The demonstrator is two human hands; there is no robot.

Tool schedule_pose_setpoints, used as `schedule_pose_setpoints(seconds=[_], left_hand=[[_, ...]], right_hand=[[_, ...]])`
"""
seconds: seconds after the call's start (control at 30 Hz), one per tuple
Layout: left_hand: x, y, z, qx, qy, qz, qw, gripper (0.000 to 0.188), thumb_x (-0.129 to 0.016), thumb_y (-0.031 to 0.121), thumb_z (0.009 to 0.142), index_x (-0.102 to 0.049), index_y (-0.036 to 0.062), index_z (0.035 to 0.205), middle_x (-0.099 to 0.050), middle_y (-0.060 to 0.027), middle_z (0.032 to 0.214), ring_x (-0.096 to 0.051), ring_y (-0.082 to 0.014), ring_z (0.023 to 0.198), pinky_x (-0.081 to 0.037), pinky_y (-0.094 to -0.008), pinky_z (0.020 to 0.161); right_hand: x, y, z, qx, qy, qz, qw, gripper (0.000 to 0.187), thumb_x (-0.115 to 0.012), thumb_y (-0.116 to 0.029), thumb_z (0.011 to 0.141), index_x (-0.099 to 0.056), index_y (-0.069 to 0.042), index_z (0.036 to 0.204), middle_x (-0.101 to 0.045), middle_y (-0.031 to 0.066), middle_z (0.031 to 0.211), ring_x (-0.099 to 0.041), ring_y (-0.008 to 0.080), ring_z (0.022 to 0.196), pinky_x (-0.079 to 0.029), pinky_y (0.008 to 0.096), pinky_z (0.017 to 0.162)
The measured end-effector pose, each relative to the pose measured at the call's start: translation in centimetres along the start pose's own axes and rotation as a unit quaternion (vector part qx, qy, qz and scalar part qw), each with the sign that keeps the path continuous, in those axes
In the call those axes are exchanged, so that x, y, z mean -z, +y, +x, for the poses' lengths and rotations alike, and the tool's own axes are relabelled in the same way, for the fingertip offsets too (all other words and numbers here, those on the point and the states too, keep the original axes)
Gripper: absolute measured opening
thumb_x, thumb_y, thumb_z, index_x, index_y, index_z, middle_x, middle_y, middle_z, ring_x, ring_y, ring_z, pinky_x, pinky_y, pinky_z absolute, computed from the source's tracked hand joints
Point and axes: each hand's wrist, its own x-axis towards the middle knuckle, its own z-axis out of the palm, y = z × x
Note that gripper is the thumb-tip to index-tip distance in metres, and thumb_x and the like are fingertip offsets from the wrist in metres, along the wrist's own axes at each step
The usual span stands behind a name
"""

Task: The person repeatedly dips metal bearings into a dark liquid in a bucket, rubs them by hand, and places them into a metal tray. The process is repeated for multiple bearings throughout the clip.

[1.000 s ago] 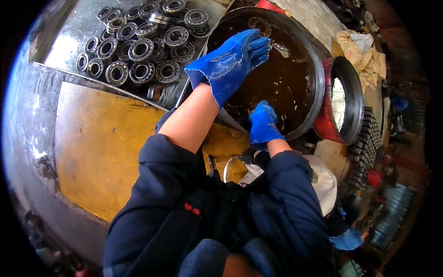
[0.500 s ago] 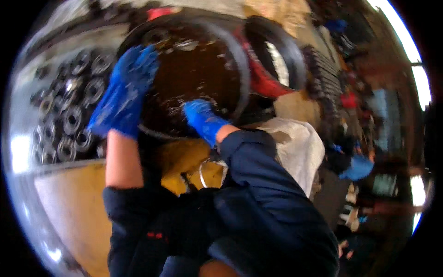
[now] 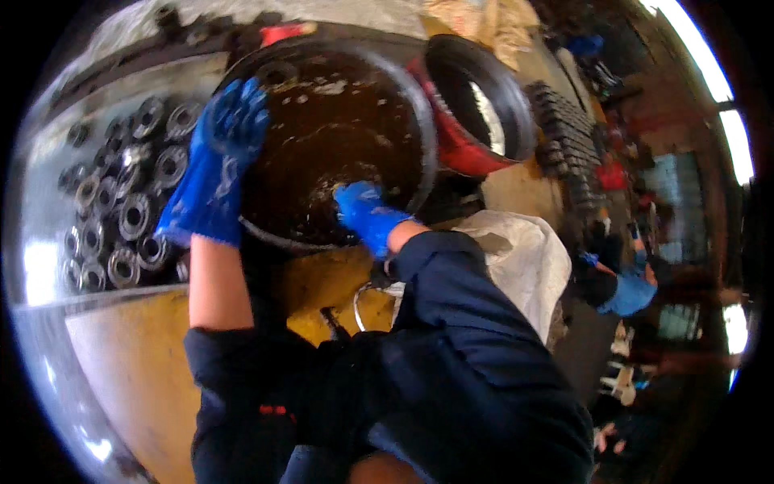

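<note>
A large round tub (image 3: 430, 133) of dark brown liquid stands in front of me, with bits of froth on its surface. My left hand (image 3: 232, 121), in a long blue glove, is at the tub's left side, its fingers stretched away from me and a little apart. No held thing shows in it. Low in the tub, right of the middle, my right hand (image 3: 364, 211) is at the liquid, also gloved in blue. Its fingers look curled, and their tips and anything in them are hidden. Ripples surround it. Several dark metal rings (image 3: 134, 214) lie left of the tub.
The rings rest on a grey metal tabletop (image 3: 50, 206). A red bucket (image 3: 468, 157) with a black rim stands right of the tub. Nearer me is a white sack (image 3: 538, 262). Stacked dark metal parts (image 3: 568, 137) lie farther right, and another person (image 3: 627, 290) is beyond.
My right hand has shifted slightly right and nearer me in the liquid, with rings of ripples around it. The left hand stays at the tub's left side, its fingers turned slightly.
</note>
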Motion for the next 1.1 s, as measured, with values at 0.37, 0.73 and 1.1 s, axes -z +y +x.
schedule_pose_setpoints(seconds=[0.37, 0.73, 1.1], left_hand=[[-4.5, -2.1, -1.1, 0.033, 0.092, 0.011, 0.995, 0.026, -0.054, 0.025, 0.105, -0.068, 0.0168, 0.125, -0.072, -0.0054, 0.129, -0.072, -0.0251, 0.111, -0.061, -0.0404, 0.083], [-3.6, -1.4, -1.8, -0.003, 0.067, -0.01, 0.998, 0.028, -0.052, 0.026, 0.106, -0.066, 0.0176, 0.129, -0.072, -0.0076, 0.129, -0.072, -0.0257, 0.108, -0.06, -0.0422, 0.087], [-4.4, -1.5, -2.9, -0.016, 0.026, -0.023, 0.999, 0.031, -0.053, 0.032, 0.105, -0.064, 0.0155, 0.129, -0.07, -0.0079, 0.132, -0.069, -0.0245, 0.113, -0.057, -0.0413, 0.091]], right_hand=[[0.0, 4.8, -0.8, -0.162, -0.113, 0.26, 0.945, 0.062, -0.074, -0.043, 0.082, -0.066, -0.009, 0.133, -0.067, 0.0224, 0.131, -0.067, 0.0407, 0.116, -0.053, 0.0489, 0.1], [3.6, -0.5, 1.1, -0.015, -0.192, -0.126, 0.973, 0.038, -0.078, -0.034, 0.079, -0.075, -0.012, 0.11, -0.073, 0.0164, 0.117, -0.07, 0.0384, 0.108, -0.056, 0.0497, 0.092], [3.4, -2.4, 1.8, 0.116, -0.253, -0.306, 0.911, 0.043, -0.074, -0.033, 0.08, -0.072, -0.014, 0.118, -0.072, 0.0189, 0.116, -0.068, 0.0399, 0.111, -0.055, 0.0495, 0.092]])
